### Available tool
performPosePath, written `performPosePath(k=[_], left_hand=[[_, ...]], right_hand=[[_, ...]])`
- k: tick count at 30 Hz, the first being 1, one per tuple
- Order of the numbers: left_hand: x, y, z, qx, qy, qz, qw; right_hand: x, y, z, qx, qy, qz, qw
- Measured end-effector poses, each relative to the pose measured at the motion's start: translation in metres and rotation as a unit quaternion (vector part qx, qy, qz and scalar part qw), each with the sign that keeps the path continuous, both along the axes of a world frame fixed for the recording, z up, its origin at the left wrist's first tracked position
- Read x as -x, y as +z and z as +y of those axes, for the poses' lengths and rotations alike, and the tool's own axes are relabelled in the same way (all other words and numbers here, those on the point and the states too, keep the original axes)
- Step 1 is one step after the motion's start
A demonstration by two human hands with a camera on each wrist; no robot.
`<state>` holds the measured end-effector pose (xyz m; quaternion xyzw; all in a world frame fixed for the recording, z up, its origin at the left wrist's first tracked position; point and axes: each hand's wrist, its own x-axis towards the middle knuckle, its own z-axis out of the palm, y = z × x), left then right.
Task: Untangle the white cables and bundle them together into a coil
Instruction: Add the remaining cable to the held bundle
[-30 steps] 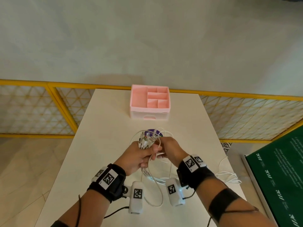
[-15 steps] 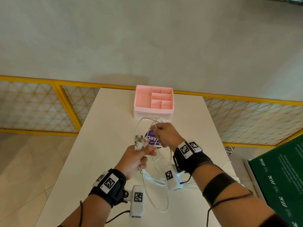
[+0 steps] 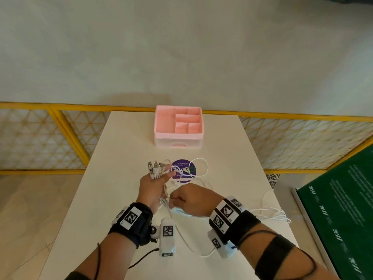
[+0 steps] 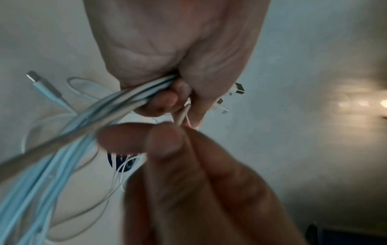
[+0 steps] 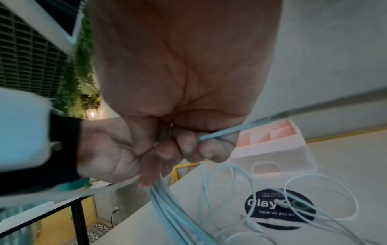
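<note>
My left hand (image 3: 153,186) grips a bundle of white cables (image 4: 117,106) above the table, and their metal plug ends (image 3: 154,167) fan out past its fingers. Just to its right, my right hand (image 3: 187,199) is curled round one white cable strand (image 5: 217,135) close to the left palm. In the left wrist view the right hand's fingers (image 4: 167,142) pinch a strand right beside the bundle. Loose loops of white cable (image 3: 198,168) lie on the table over a purple round sticker (image 3: 184,170). More cable (image 3: 272,214) trails off to the right table edge.
A pink compartment organiser (image 3: 178,126) with a drawer stands at the far middle of the white table (image 3: 105,199). A yellow lattice railing (image 3: 40,138) runs behind and beside the table. A green board (image 3: 339,219) lies at the right.
My right hand has come back from near the organiser to just beside the left palm, with a strand in it. The left hand has stayed with the plug bundle.
</note>
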<state>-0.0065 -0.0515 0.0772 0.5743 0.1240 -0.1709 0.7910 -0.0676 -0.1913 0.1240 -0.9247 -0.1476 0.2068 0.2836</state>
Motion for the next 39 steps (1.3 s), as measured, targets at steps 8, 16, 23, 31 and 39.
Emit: performPosePath(k=[8, 16, 23, 31, 39], left_hand=[[-0.028, -0.003, 0.022, 0.093, 0.094, 0.081, 0.988], [-0.025, -0.003, 0.016, 0.115, 0.072, 0.047, 0.990], [-0.013, 0.008, 0.012, 0.098, -0.013, 0.008, 0.995], [0.005, 0.014, 0.000, 0.091, -0.090, -0.022, 0.992], [0.006, 0.015, 0.001, 0.083, -0.089, -0.024, 0.992]], right_hand=[[0.047, -0.012, -0.059, 0.074, -0.053, 0.213, 0.973], [0.077, -0.073, -0.154, 0.102, -0.329, 0.155, 0.926], [0.058, -0.088, -0.149, 0.130, -0.312, 0.132, 0.932], [0.012, -0.018, -0.031, -0.125, -0.229, -0.001, 0.965], [-0.006, -0.016, -0.018, -0.106, -0.209, -0.060, 0.970]])
